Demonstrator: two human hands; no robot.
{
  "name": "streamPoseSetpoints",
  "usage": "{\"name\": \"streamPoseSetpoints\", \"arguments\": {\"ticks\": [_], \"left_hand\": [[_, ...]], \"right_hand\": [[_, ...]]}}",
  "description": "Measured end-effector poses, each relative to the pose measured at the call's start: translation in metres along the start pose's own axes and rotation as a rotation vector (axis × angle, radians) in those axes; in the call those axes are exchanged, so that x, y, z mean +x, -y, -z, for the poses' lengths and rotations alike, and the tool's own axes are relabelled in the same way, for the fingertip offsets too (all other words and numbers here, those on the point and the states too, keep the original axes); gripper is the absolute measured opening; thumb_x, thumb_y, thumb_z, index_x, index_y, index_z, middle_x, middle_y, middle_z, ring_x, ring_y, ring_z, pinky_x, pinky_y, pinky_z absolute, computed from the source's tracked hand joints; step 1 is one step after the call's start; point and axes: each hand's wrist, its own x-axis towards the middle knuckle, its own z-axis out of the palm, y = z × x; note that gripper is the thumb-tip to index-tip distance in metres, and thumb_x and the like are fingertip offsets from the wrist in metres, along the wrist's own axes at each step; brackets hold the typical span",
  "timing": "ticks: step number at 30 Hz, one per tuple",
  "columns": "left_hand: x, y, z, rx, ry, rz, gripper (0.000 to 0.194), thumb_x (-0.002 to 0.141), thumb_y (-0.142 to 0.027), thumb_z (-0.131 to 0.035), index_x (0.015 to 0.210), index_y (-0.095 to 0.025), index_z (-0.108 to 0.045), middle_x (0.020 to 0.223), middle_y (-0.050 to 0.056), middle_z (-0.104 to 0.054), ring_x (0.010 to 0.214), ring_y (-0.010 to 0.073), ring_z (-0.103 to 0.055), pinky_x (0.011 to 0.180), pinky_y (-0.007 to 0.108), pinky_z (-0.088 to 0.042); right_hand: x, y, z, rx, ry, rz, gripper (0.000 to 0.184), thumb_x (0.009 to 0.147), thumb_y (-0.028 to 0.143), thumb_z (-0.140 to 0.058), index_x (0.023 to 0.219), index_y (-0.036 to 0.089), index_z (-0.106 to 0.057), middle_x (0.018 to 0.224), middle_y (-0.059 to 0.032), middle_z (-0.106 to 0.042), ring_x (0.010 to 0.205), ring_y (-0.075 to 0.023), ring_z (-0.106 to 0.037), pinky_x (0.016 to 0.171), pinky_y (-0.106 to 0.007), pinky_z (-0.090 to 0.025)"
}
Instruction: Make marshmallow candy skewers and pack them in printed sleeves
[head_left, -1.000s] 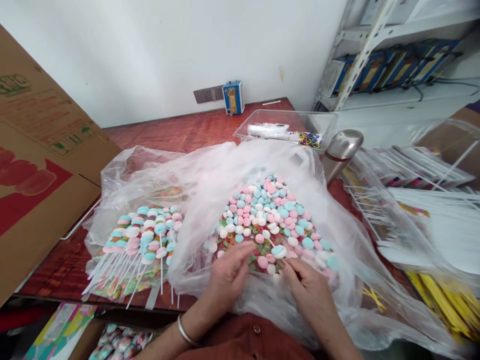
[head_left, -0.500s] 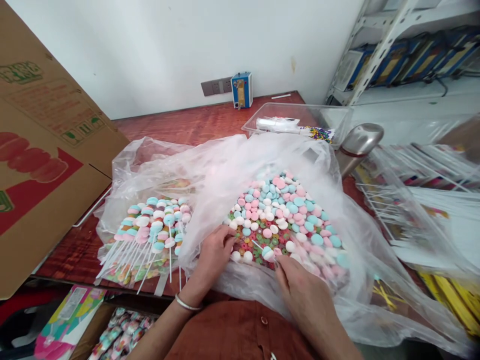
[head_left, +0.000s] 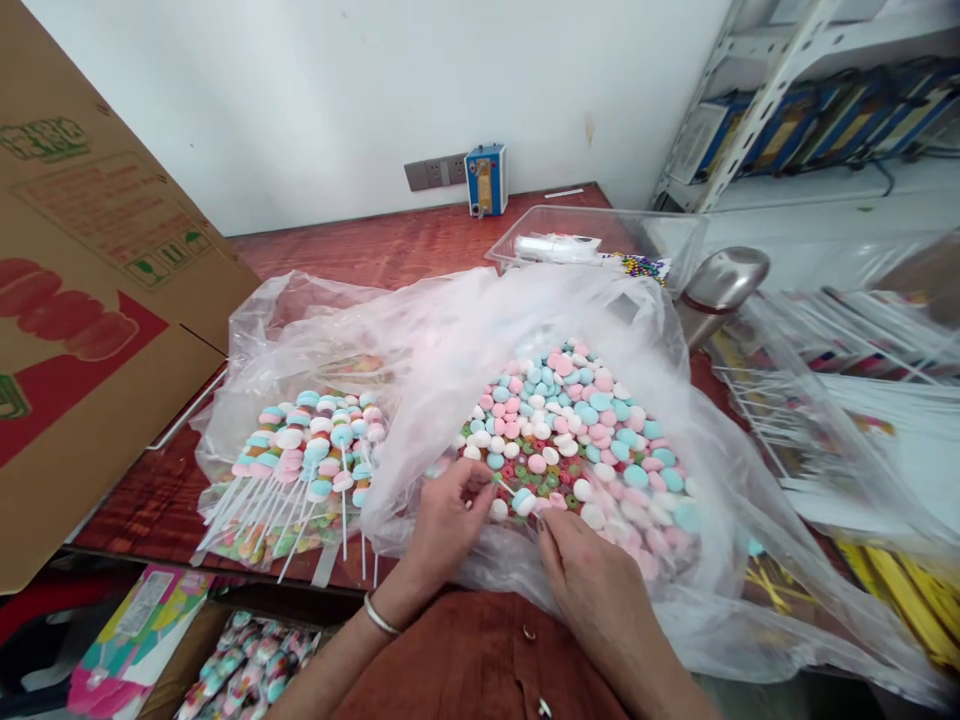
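My right hand (head_left: 589,565) is closed at the lower end of a short candy skewer, a white stick with pale blue and white button candies (head_left: 523,502) on it. The stick's bare tip points up and left. My left hand (head_left: 454,510) is right by that tip, thumb and fingers pinched together; what they hold is too small to make out. Beneath both hands lies an opened clear plastic bag (head_left: 480,330) of loose pink, blue and white candies (head_left: 600,405), with red and green gummy rings (head_left: 536,475) among them.
Finished candy skewers (head_left: 307,450) lie on another bag at left, beside a tall cardboard box (head_left: 97,270). A steel flask (head_left: 724,280) and a clear tray (head_left: 630,225) stand behind at right. Below the table edge, a box holds wrapped candies (head_left: 247,660).
My left hand has moved right and up to the stick's tip, its fingers drawing together. My right hand and the skewer have shifted slightly left.
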Motion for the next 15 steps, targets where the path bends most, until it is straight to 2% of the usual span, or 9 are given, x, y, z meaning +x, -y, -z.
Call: {"name": "streamPoseSetpoints", "arguments": {"ticks": [1, 3, 5, 7, 9, 11, 13, 15], "left_hand": [[-0.004, -0.001, -0.001, 0.085, -0.011, -0.075, 0.005, 0.082, -0.018, -0.060, 0.086, -0.019, -0.062, 0.081, 0.002, -0.069, 0.074, 0.0151, -0.064, 0.070, 0.027, -0.049], [-0.009, -0.001, -0.002, 0.130, 0.043, -0.162, 0.009, 0.083, -0.016, -0.058, 0.089, -0.020, -0.064, 0.084, 0.002, -0.069, 0.076, 0.0152, -0.065, 0.072, 0.026, -0.049], [-0.009, 0.001, 0.002, 0.087, 0.076, -0.157, 0.015, 0.086, -0.017, -0.057, 0.098, -0.021, -0.064, 0.088, 0.002, -0.070, 0.078, 0.0155, -0.065, 0.073, 0.026, -0.050], [-0.006, 0.005, 0.009, 0.108, 0.038, -0.135, 0.019, 0.088, -0.018, -0.054, 0.105, -0.021, -0.063, 0.092, 0.004, -0.070, 0.082, 0.0165, -0.065, 0.075, 0.027, -0.050], [0.001, 0.009, 0.015, 0.215, 0.034, -0.163, 0.017, 0.089, -0.016, -0.052, 0.099, -0.020, -0.066, 0.091, 0.005, -0.068, 0.085, 0.0179, -0.064, 0.078, 0.030, -0.049], [0.006, 0.013, 0.017, 0.339, 0.114, -0.222, 0.017, 0.088, -0.013, -0.053, 0.093, -0.020, -0.068, 0.092, 0.006, -0.067, 0.089, 0.0198, -0.062, 0.081, 0.032, -0.048], [0.009, 0.014, 0.013, 0.428, 0.167, -0.258, 0.017, 0.086, -0.013, -0.057, 0.094, -0.020, -0.070, 0.095, 0.007, -0.066, 0.094, 0.0219, -0.060, 0.084, 0.034, -0.048], [0.009, 0.014, 0.008, 0.481, 0.163, -0.263, 0.015, 0.085, -0.014, -0.059, 0.094, -0.019, -0.070, 0.095, 0.008, -0.066, 0.095, 0.0230, -0.060, 0.086, 0.037, -0.047]], "right_hand": [[0.000, 0.001, -0.001, 0.033, 0.017, -0.010, 0.024, 0.095, 0.020, -0.037, 0.082, 0.021, -0.058, 0.077, -0.0033, -0.070, 0.065, -0.0192, -0.068, 0.050, -0.027, -0.029], [0.001, 0.002, -0.001, 0.127, 0.051, -0.027, 0.025, 0.096, 0.021, -0.036, 0.082, 0.020, -0.057, 0.079, -0.0041, -0.068, 0.070, -0.0199, -0.067, 0.055, -0.027, -0.033], [0.001, 0.001, 0.000, 0.229, 0.071, -0.057, 0.028, 0.097, 0.023, -0.034, 0.078, 0.020, -0.055, 0.076, -0.0036, -0.066, 0.070, -0.0191, -0.065, 0.059, -0.026, -0.036], [0.000, -0.004, 0.001, 0.308, 0.072, -0.101, 0.030, 0.097, 0.026, -0.033, 0.076, 0.021, -0.053, 0.073, -0.0025, -0.064, 0.067, -0.0180, -0.061, 0.061, -0.026, -0.037], [-0.001, -0.009, 0.003, 0.335, 0.068, -0.135, 0.030, 0.097, 0.028, -0.034, 0.073, 0.021, -0.051, 0.070, -0.0019, -0.062, 0.064, -0.0176, -0.059, 0.061, -0.027, -0.037], [-0.003, -0.012, 0.004, 0.333, 0.064, -0.143, 0.030, 0.097, 0.029, -0.034, 0.072, 0.022, -0.049, 0.068, -0.0017, -0.061, 0.063, -0.0176, -0.058, 0.060, -0.027, -0.036], [-0.004, -0.014, 0.004, 0.317, 0.062, -0.139, 0.030, 0.096, 0.029, -0.034, 0.070, 0.022, -0.048, 0.067, -0.0016, -0.061, 0.062, -0.0174, -0.057, 0.059, -0.027, -0.035], [-0.006, -0.014, 0.004, 0.299, 0.062, -0.128, 0.030, 0.096, 0.029, -0.034, 0.070, 0.022, -0.049, 0.068, -0.0019, -0.062, 0.062, -0.0175, -0.058, 0.058, -0.027, -0.034]]}}
